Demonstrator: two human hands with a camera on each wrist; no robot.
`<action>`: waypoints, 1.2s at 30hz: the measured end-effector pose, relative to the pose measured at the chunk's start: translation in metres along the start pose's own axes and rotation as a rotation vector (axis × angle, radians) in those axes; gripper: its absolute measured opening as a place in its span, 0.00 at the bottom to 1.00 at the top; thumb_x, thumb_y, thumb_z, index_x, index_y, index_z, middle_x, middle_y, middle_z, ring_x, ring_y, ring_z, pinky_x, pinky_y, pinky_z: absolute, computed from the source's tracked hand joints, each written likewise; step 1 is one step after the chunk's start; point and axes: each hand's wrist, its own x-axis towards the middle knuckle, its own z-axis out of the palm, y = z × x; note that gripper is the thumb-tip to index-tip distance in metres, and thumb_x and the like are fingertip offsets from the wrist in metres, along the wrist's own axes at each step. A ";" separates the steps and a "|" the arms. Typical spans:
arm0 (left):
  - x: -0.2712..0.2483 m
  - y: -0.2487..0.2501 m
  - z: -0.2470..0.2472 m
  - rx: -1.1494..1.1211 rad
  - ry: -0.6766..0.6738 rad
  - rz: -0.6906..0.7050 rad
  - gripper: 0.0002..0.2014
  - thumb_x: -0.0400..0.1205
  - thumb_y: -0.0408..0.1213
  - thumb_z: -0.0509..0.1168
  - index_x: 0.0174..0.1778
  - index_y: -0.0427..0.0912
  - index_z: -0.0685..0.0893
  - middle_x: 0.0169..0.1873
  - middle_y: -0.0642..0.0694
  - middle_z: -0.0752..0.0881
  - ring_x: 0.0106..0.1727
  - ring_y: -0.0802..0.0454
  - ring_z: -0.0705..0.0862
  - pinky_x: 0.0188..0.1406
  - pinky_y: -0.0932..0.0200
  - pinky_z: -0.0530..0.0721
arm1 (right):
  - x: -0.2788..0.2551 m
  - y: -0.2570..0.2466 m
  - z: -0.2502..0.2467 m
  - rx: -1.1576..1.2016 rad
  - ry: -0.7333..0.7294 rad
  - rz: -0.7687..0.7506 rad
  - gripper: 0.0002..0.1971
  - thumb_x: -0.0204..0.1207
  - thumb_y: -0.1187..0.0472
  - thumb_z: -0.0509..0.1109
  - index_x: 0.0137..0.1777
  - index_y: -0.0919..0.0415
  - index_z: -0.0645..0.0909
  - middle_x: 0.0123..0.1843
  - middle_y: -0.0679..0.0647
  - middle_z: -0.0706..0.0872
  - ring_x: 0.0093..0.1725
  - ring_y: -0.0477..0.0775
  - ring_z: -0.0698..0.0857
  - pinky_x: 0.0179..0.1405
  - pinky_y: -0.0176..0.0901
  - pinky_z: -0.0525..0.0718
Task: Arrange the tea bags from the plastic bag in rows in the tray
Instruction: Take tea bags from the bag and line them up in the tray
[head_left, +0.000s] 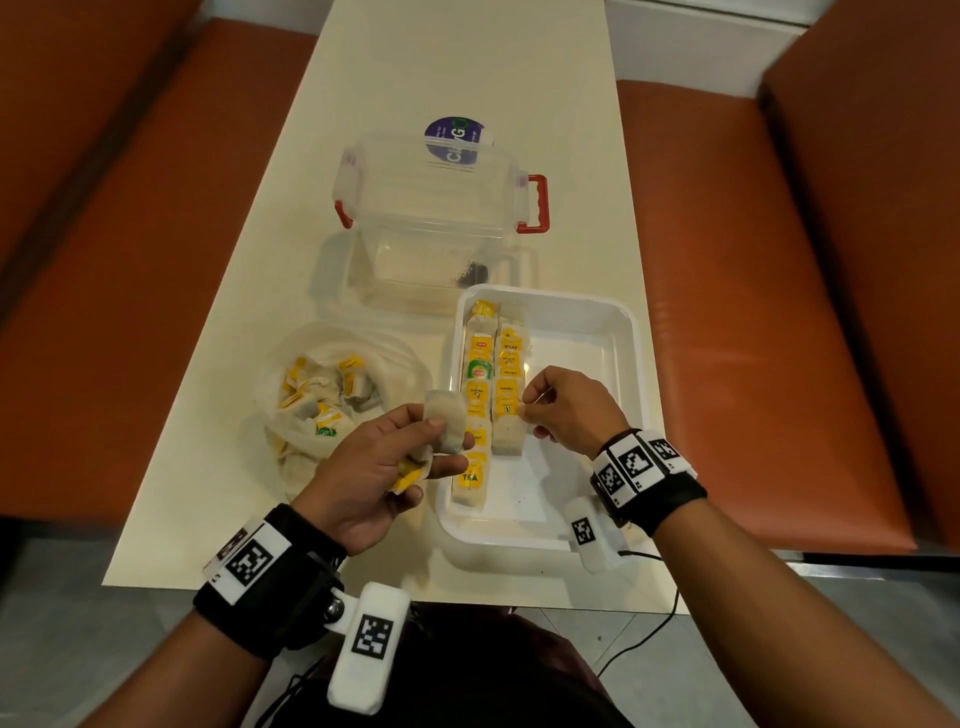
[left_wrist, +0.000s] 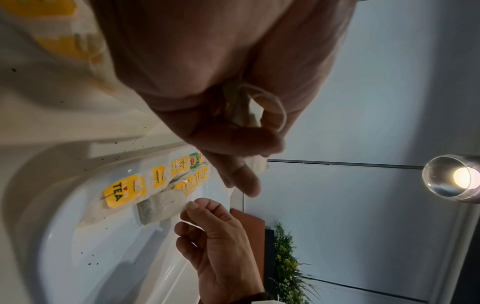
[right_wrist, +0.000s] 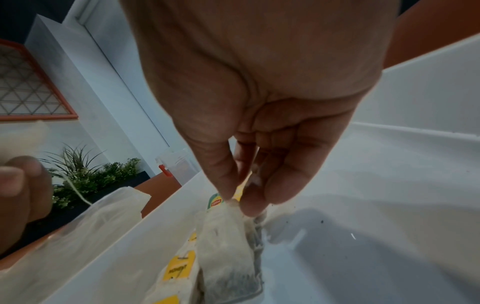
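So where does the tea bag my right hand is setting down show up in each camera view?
Head: tea bag at the near end of the tray's second row, pinched by the right hand.
Left wrist: tea bag centre-left, beside the yellow TEA tag.
Right wrist: tea bag bottom centre, below the fingertips.
Shared landmark: the white tray.

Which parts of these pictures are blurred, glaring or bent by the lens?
Head view: table edges bow outward. Left wrist view: ceiling lamp glares, left hand is soft. Right wrist view: right hand fills the frame, tea bag blurred.
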 end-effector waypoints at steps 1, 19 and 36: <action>0.000 0.000 0.000 -0.006 -0.005 -0.008 0.05 0.85 0.37 0.65 0.52 0.44 0.85 0.52 0.39 0.92 0.40 0.52 0.91 0.14 0.71 0.69 | -0.001 0.000 0.000 0.003 0.005 -0.006 0.04 0.77 0.55 0.75 0.45 0.50 0.82 0.37 0.47 0.91 0.38 0.45 0.91 0.51 0.55 0.91; 0.007 -0.003 0.000 0.049 0.014 -0.024 0.06 0.86 0.31 0.63 0.53 0.43 0.85 0.50 0.40 0.92 0.36 0.54 0.88 0.14 0.70 0.67 | -0.017 -0.008 -0.002 -0.531 -0.236 -0.117 0.18 0.70 0.39 0.78 0.55 0.42 0.79 0.52 0.43 0.82 0.50 0.50 0.83 0.46 0.46 0.80; 0.009 -0.002 -0.002 0.029 0.011 -0.013 0.05 0.86 0.31 0.63 0.50 0.44 0.84 0.50 0.38 0.92 0.35 0.53 0.88 0.13 0.70 0.66 | 0.016 -0.030 0.003 -0.648 -0.190 0.060 0.18 0.73 0.40 0.78 0.50 0.54 0.82 0.45 0.50 0.86 0.46 0.55 0.86 0.45 0.47 0.83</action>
